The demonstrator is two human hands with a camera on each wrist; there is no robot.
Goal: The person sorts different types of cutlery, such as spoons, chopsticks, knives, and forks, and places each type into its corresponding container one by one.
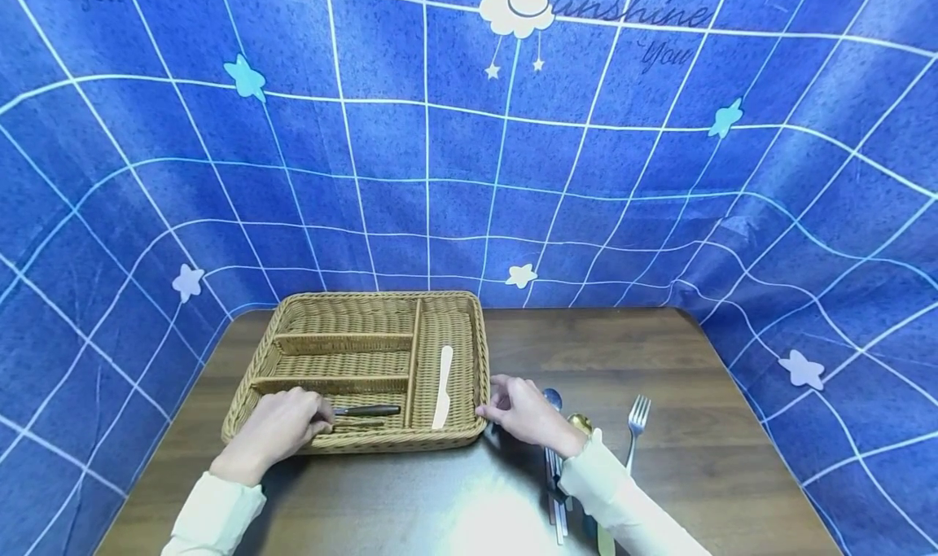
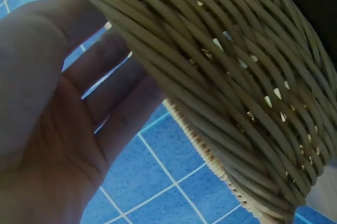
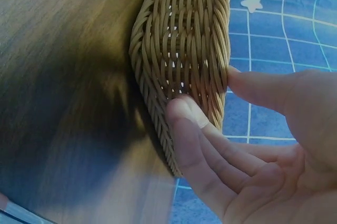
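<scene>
A wicker cutlery tray (image 1: pixel 337 439) with divided compartments stands on the table. My left hand (image 1: pixel 289 419) reaches over its front rim into the front-left compartment, by the end of a dark-handled utensil (image 1: pixel 375 410); a thin golden utensil (image 1: pixel 359 424) lies beside it. In the left wrist view the fingers (image 2: pixel 124 95) pass behind the woven wall, fingertips hidden, so I cannot tell whether they pinch the utensil. My right hand (image 1: pixel 522 409) grips the tray's right side near the front corner, thumb (image 3: pixel 263 89) at the rim and fingers against the outer wall.
A pale butter knife (image 1: pixel 443 389) lies in the tray's right compartment. On the table to the right are a fork (image 1: pixel 639 416), a dark-looking spoon (image 1: pixel 553 397), a gold spoon (image 1: pixel 580 422) and slim metal handles (image 1: pixel 559 523), partly under my right forearm. Blue gridded cloth (image 1: pixel 462 149) surrounds the table.
</scene>
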